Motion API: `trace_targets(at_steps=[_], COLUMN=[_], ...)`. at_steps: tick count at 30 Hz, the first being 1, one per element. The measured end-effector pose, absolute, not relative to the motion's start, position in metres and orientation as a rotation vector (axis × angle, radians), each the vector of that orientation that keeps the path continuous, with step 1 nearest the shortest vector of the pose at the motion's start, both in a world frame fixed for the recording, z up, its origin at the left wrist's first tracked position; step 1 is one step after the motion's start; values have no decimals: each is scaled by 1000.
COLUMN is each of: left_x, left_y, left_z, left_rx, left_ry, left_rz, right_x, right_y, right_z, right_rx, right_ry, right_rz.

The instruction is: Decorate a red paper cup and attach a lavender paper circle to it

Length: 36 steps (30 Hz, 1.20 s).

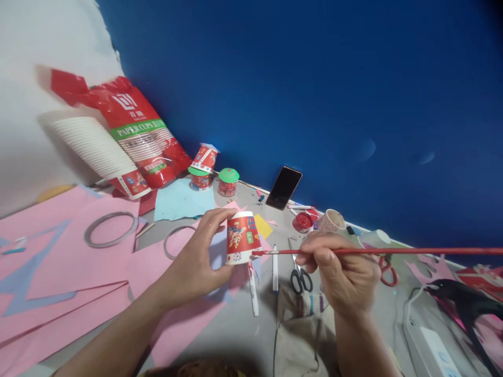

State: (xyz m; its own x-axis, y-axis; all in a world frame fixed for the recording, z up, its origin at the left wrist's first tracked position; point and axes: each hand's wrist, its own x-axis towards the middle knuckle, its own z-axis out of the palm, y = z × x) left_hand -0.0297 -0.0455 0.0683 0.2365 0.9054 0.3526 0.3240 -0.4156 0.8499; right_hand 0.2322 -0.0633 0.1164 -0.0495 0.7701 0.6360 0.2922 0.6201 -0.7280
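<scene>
My left hand (206, 248) grips an upside-down paper cup (241, 238), thumb at its rim and fingers at its base. The cup is red with printed figures and a white band along the rim. In my right hand (343, 269) is a long red paintbrush (416, 251), pinched between thumb and fingers. Its red-coated tip meets the white band at the cup's lower right. Under the cup lies a white marker (253, 293), and another white marker (275, 267) lies to its right. Scissors with black handles (301, 280) are just left of my right hand.
A paper cup stack (94, 146) and a red cup bag (145, 136) lean at the left wall. Decorated cups (201, 180), a phone (284, 187) and a red paint pot (302, 222) line the back. Pink paper (78, 251) spreads left; a black glue gun (459, 298) and power strip (428, 345) lie right.
</scene>
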Motion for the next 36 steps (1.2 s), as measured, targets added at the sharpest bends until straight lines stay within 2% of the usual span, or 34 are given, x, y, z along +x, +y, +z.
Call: trace_targets(at_steps=[21,36], left_x=[-26,-28], left_y=[-47,-47], left_z=[71,69], left_rx=[1926,1976], left_ry=[1125,1138], left_rz=[1095,1090], right_x=[226,227], right_y=[-64,-68], right_z=[115,120], right_rx=[-777,-797], right_ry=[-1702,-1776], right_rz=[510,369])
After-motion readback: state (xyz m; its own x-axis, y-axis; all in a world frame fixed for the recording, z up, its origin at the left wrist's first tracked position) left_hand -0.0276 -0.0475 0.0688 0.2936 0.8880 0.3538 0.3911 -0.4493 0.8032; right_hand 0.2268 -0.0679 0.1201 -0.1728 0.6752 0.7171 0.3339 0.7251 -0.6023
